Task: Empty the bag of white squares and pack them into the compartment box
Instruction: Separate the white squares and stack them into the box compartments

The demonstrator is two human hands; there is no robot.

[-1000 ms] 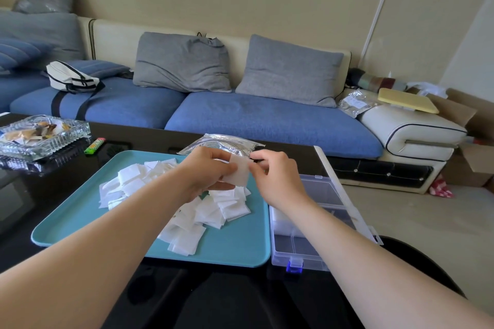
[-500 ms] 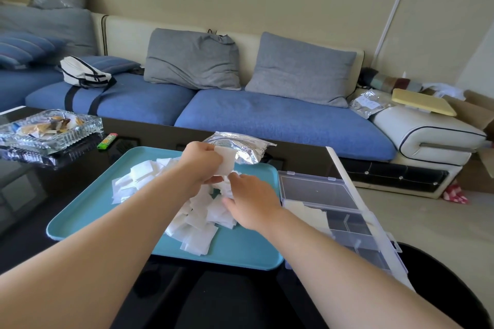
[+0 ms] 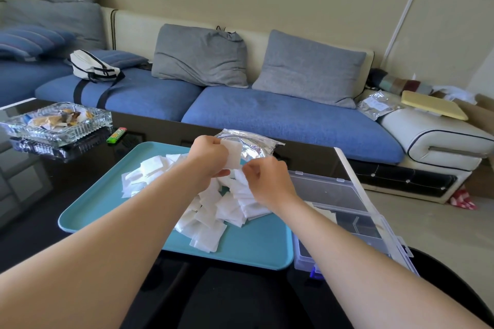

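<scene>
A heap of white squares lies on a teal tray. My left hand holds a small stack of white squares upright above the heap. My right hand is just to the right of it, fingers pinched on a white square at the top of the pile. The silver foil bag lies flat at the tray's far edge, behind both hands. A clear compartment box stands open to the right of the tray, with some white squares in one compartment.
A glass ashtray and a green lighter sit on the black table at the far left. A blue sofa with grey cushions runs behind the table. The box's open lid stands along its right side.
My right hand dropped from the held stack to the pile and now rises with a square pinched. My left hand kept holding its stack. The view shifted left, showing more of the box.
</scene>
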